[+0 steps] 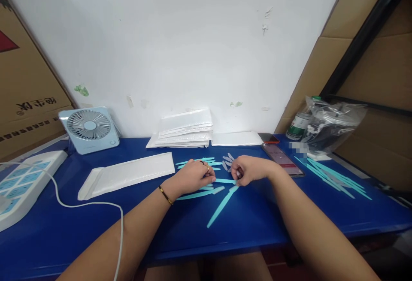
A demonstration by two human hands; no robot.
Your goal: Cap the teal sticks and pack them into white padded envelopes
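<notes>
A turquoise eyebrow razor (225, 181) spans the gap between my hands above the blue table. Its left end is pinched by the closed fingers of my left hand (195, 177). My right hand (246, 170) has its fingertips closed at the right end, hiding that tip. Just left of the right hand lie several small translucent blade caps (228, 161). More turquoise razors (209, 161) are spread behind my left hand, and others lie partly under it. One loose razor (222, 207) points toward the front edge, close below my right hand.
A white padded envelope (128, 176) lies left; more envelopes (185, 128) are stacked by the wall. A blue fan (90, 128), power strip (28, 182) and white cable (86, 203) are at left. Right are a phone (283, 161), razors (334, 178), a bottle (298, 126) and a plastic bag (334, 122).
</notes>
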